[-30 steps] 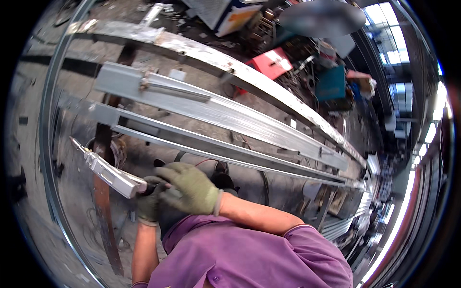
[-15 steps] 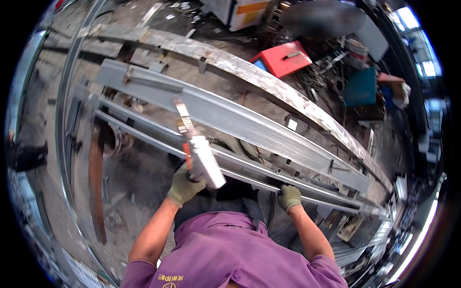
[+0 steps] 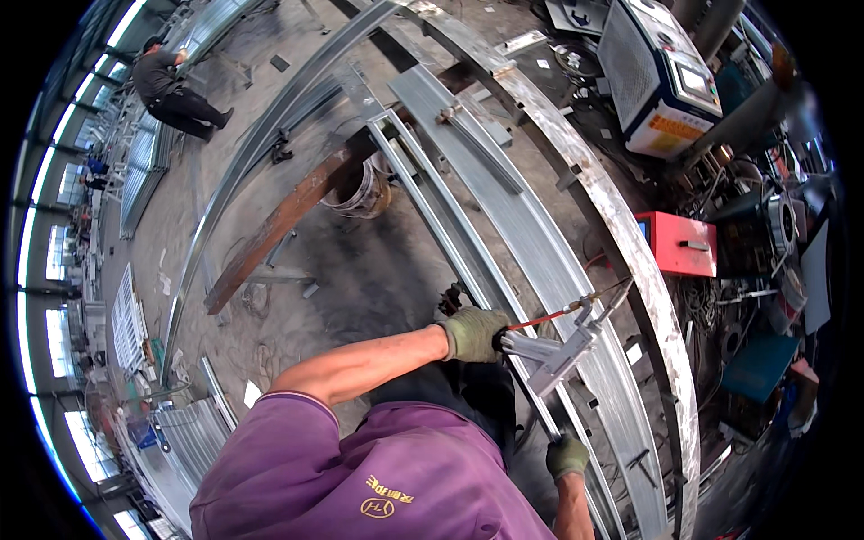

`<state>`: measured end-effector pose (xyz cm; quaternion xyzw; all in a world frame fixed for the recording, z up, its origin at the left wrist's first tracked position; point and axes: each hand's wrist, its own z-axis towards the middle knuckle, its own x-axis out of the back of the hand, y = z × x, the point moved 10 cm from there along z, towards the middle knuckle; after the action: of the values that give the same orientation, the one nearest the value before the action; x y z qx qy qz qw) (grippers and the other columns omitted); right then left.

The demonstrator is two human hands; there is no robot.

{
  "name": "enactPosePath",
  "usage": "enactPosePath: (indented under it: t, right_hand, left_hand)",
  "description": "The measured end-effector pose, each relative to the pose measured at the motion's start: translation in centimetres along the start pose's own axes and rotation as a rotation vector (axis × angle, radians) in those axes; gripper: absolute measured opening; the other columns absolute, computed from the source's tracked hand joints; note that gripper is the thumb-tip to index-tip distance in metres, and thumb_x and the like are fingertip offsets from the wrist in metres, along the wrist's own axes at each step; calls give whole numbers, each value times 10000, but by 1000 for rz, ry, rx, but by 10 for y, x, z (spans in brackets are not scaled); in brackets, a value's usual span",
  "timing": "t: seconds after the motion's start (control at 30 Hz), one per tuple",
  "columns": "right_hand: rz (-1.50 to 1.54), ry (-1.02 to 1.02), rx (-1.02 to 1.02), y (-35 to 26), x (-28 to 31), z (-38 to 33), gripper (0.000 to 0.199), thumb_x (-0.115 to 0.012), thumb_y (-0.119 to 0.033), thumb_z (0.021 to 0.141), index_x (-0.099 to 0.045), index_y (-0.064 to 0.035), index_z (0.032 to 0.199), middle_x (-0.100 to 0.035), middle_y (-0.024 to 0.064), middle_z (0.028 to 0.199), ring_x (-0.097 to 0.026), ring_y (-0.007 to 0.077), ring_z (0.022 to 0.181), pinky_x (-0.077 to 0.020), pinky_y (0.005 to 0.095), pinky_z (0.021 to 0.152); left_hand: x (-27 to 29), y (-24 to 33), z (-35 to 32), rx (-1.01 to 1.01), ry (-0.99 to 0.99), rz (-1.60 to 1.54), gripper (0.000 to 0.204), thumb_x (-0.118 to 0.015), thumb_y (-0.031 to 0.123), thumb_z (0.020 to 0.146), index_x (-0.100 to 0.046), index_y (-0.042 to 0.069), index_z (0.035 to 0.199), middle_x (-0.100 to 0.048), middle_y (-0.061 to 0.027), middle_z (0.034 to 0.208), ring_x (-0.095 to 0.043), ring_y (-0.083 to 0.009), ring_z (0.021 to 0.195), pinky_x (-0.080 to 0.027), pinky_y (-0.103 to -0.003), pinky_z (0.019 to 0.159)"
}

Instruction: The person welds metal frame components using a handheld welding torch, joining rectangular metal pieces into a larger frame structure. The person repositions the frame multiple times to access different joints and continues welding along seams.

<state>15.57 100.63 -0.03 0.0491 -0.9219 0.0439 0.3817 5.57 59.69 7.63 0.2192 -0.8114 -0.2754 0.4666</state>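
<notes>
My left hand, in an olive work glove, is closed round the near end of a grey metal tool. A thin red rod or hose runs along the tool, which lies across the long steel channel and reaches over the wide grey steel beam. I cannot make out the tool's exact kind. My right hand, gloved alike, is closed on the edge of the channel nearer me. A short dark T-shaped piece rests on the wide beam.
Beyond the beams runs a whitish, stained steel rail. A red box and a white machine stand on the far right. A bucket sits beside a rusty beam. Another person is at the far left.
The view has turned to the left, bringing another person into sight. My left hand still holds the tool, which now points right across the beams. My right hand stays on the channel.
</notes>
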Motion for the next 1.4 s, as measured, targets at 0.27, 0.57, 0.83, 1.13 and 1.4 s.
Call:
enactPosePath:
  t: [0.27, 0.57, 0.83, 1.13, 1.4]
  right_hand:
    - [-72, -181, 99, -2, 45, -36, 453, -770, -466, 838, -854, -87, 1074, -815, 250, 1026, -791, 463, 1015, -628, 550, 926]
    - [-108, -527, 222, -81, 59, -75, 555, -614, -639, 1020, -826, -153, 1184, -816, 207, 1174, -770, 434, 1133, -607, 526, 962]
    - [-179, -433, 338, -79, 85, -64, 377, -715, -458, 930, -835, -140, 1094, -820, 199, 1048, -790, 432, 1012, -626, 538, 868]
    - [-399, -332, 378, -103, 159, -16, 258, -705, -316, 939, -858, -138, 1048, -824, 201, 1024, -804, 411, 998, -628, 520, 866]
    - [-570, -237, 476, -150, 202, 44, 251, -699, -294, 906, -872, -139, 1003, -829, 189, 1014, -808, 399, 994, -626, 509, 908]
  left_hand:
    - [58, 49, -46, 149, -75, 59, 509, -805, 389, 828, -737, 41, 1192, -789, -173, 1044, -794, -401, 957, -614, -506, 858]
    - [59, -7, -113, 432, 124, -224, 495, -823, 374, 826, -768, 65, 1209, -817, -214, 1077, -794, -400, 1054, -627, -492, 952]
    - [2, -57, -140, 471, 229, -265, 577, -861, 431, 809, -761, 42, 1224, -817, -216, 1062, -790, -427, 1025, -631, -505, 929]
    - [-22, -71, -174, 552, 392, -282, 533, -888, 387, 839, -755, 42, 1223, -830, -205, 1082, -800, -418, 1046, -633, -498, 933]
    - [-24, -74, -194, 679, 532, -449, 506, -874, 405, 860, -782, 79, 1235, -831, -202, 1087, -794, -417, 1077, -629, -491, 935]
